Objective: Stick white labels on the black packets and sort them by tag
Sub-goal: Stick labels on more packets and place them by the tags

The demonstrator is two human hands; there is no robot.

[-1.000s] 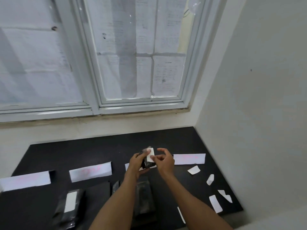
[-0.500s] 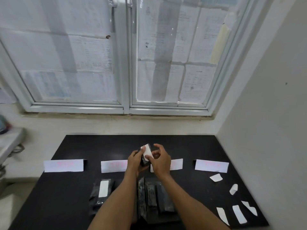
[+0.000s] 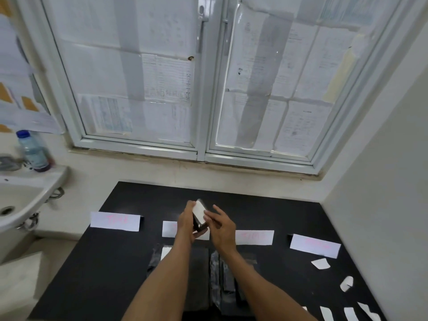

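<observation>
The left grip (image 3: 185, 224) curled around the black packet (image 3: 200, 226) above the tabletop (image 3: 115, 262). The right grip (image 3: 222, 230), fingers uncurled, pressed its white label (image 3: 199, 212).

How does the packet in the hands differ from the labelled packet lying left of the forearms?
The held packet is raised and tilted; the lying packet rests flat on the table. The left hand grips the held packet while the right hand presses its label; the lying packet is untouched. Both are black with a white label.
</observation>
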